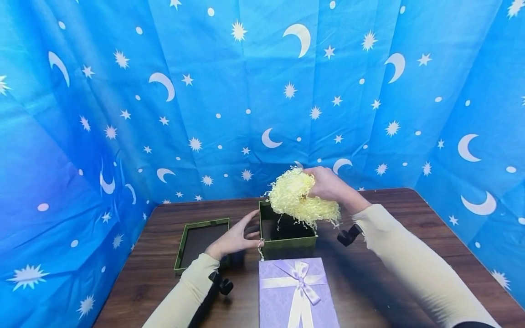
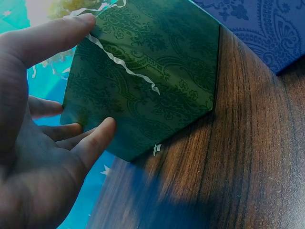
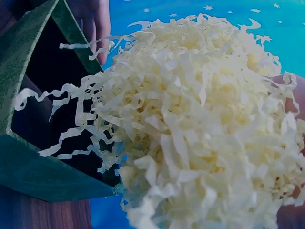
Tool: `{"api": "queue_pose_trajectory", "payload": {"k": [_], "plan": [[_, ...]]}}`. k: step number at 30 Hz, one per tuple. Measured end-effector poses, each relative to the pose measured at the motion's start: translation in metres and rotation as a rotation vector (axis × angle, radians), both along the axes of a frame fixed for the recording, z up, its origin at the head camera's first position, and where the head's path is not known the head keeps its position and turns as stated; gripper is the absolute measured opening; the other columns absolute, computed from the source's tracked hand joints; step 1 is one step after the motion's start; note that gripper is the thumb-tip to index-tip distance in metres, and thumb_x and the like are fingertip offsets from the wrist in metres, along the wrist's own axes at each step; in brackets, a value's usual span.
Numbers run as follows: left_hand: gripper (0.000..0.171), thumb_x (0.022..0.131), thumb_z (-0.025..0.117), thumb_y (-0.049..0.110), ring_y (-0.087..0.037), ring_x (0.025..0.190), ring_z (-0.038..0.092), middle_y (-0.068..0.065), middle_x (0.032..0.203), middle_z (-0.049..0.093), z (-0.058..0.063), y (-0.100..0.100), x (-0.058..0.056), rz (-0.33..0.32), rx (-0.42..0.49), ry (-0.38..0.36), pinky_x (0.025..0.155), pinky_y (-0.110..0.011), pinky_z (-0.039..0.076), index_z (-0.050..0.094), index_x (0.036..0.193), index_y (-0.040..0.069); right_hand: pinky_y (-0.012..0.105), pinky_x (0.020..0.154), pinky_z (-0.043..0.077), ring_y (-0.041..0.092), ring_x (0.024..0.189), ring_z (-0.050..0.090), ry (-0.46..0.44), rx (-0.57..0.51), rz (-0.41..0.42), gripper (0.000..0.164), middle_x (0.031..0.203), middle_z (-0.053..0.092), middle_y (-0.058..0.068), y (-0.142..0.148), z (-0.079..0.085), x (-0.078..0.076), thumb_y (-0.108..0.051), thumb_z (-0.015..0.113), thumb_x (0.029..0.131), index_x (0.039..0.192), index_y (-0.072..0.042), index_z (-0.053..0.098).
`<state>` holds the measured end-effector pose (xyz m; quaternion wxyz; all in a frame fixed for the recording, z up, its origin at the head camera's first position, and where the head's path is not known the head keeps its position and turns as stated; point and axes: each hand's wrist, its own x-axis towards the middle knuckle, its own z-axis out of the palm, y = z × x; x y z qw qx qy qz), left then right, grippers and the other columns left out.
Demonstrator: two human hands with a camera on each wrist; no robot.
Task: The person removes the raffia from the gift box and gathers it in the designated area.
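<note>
A bundle of pale yellow shredded paper (image 1: 292,193) hangs over the open green box (image 1: 289,243), gripped by my right hand (image 1: 328,182). In the right wrist view the shredded paper (image 3: 190,114) hides most of that hand, and loose strands trail across the box mouth. My left hand (image 1: 235,237) touches the left side of the box, its fingers spread and fairly straight. The left wrist view has this hand (image 2: 52,119) against the patterned green wall (image 2: 152,81), with a curly paper strand lying across that wall. Inside, the box looks dark.
A green lid (image 1: 205,241) lies with its dark inside up, left of the box. In front stands a lilac gift box (image 1: 283,296) with a ribbon bow. The wooden table (image 1: 369,282) backs onto a blue star-and-moon cloth (image 1: 229,91).
</note>
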<state>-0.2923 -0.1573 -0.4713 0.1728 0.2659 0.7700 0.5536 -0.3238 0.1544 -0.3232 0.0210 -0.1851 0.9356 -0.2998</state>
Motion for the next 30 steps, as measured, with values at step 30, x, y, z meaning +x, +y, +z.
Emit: {"api": "queue_pose_trajectory", "payload": {"k": [30], "plan": [[0.099,0.083,0.079,0.020,-0.043,0.134,0.044,-0.007,0.161,0.016,0.000,-0.002,-0.001,-0.003,-0.027,0.013,0.105,-0.048,0.044,0.014,0.156,0.027,0.027,0.045,0.036,0.016,0.054,0.037,0.048,-0.003,-0.086,0.078,0.130,0.057,0.027,0.059,0.003,0.009,0.008,0.062,0.062,0.139,0.007,0.048]]}}
